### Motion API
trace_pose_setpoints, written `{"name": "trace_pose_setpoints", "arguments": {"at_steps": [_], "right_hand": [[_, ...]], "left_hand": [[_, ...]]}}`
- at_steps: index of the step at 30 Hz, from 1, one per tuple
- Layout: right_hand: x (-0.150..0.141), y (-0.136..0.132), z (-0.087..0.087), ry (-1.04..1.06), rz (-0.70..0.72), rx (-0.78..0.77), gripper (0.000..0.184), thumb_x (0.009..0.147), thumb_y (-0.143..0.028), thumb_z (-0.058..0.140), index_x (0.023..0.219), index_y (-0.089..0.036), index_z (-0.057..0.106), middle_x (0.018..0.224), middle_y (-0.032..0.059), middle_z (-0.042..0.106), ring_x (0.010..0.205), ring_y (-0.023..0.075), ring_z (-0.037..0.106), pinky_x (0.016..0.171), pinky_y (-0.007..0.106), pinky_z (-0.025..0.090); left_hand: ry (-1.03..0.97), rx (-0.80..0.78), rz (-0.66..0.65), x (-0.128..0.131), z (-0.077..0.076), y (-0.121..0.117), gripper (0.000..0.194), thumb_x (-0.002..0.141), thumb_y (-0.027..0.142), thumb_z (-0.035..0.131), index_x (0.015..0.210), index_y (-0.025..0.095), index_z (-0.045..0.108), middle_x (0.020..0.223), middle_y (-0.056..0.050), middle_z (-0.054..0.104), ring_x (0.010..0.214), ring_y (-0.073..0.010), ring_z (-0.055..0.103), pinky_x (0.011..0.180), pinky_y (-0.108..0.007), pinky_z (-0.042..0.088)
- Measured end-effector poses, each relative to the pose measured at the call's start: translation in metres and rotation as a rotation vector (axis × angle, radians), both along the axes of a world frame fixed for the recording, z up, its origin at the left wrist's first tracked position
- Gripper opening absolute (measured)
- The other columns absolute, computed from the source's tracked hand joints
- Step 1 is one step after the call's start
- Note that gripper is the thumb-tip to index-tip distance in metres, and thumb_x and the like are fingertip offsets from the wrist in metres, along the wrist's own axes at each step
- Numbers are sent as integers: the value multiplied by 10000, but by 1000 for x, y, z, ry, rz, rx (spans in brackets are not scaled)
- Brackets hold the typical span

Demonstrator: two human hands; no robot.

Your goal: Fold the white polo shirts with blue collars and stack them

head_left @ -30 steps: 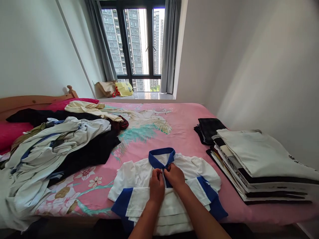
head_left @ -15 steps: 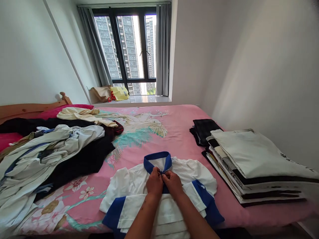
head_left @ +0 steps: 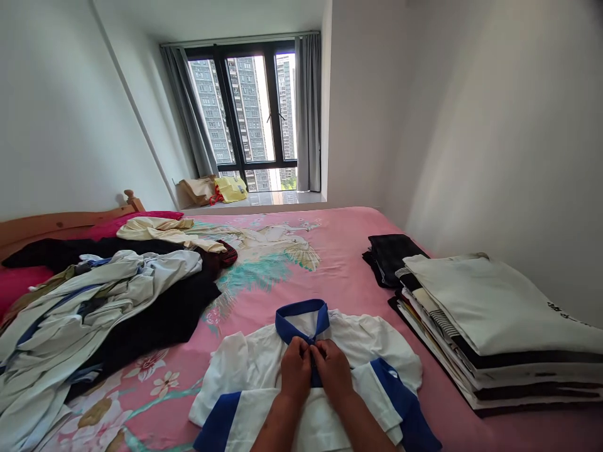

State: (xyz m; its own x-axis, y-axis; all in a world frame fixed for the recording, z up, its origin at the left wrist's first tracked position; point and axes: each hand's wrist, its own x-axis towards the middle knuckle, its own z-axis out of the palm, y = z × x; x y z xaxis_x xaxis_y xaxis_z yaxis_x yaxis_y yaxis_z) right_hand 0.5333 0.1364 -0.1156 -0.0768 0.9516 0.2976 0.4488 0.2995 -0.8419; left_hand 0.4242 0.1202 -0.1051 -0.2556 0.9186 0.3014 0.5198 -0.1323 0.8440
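The left hand (head_left: pixel 296 367) and right hand (head_left: pixel 332 367), close together, pinch the placket (head_left: pixel 316 376) of the shirt (head_left: pixel 318 411) beneath them, seemingly to keep its edges aligned; just ahead is the collar (head_left: pixel 301 308), then the stack (head_left: pixel 494 307) rightward and pile (head_left: pixel 127 301) leftward, perhaps spaced for room

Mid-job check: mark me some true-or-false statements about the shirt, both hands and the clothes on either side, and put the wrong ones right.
1. The left hand and the right hand both pinch the front of the shirt, just below its collar. True.
2. The collar is white. False: it is blue.
3. The folded stack lies to the right of the shirt. True.
4. The top piece of the folded stack is black. False: it is white.
5. The loose heap lies to the left of the shirt, on the bed. True.
6. The shirt lies on top of the loose heap. False: it lies on the bed, apart from the heap.
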Motion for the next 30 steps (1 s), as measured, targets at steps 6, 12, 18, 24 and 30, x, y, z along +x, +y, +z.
{"name": "trace_pose_setpoints", "arguments": {"at_steps": [6, 12, 18, 24, 30], "right_hand": [[-2, -3, -4, -2, -9, -44, 262, 873, -381, 433, 831, -202, 619, 842, 46, 650, 789, 185, 602, 734, 270, 423], [1, -7, 0, -60, 48, -69, 314, 861, -442, 416, 844, -210, 627, 871, 54, 666, 818, 198, 607, 755, 272, 418], [9, 11, -11, 38, 229, -220, 292, 825, -405, 403, 808, -201, 611, 799, 29, 662, 763, 185, 603, 691, 252, 425], [7, 24, -14, -86, 254, -248, 138, 711, -312, 497, 706, -195, 571, 679, 5, 617, 666, 171, 564, 620, 253, 396], [4, 11, -2, -226, 216, -186, 136, 776, -327, 470, 711, -217, 518, 660, -18, 599, 642, 153, 551, 602, 249, 346]], "left_hand": [[20, 1, -17, -1, -1, -4, 169, 815, 200, 395, 650, 221, 368, 640, 9, 457, 618, -156, 438, 624, -276, 329], [-18, -24, 6, -1, -7, -8, 178, 822, 192, 378, 646, 215, 361, 661, -2, 461, 627, -153, 418, 631, -282, 317], [-81, -48, 18, -3, -7, -9, 162, 753, 134, 414, 616, 207, 370, 644, -1, 468, 615, -141, 414, 611, -272, 315], [-132, -71, 2, -6, -1, -9, 143, 640, 67, 446, 621, 201, 400, 628, 21, 459, 619, -126, 426, 612, -253, 327], [-244, -88, -34, -7, 0, -7, 149, 627, 93, 479, 689, 207, 405, 650, 42, 447, 627, -118, 427, 615, -245, 340]]}}
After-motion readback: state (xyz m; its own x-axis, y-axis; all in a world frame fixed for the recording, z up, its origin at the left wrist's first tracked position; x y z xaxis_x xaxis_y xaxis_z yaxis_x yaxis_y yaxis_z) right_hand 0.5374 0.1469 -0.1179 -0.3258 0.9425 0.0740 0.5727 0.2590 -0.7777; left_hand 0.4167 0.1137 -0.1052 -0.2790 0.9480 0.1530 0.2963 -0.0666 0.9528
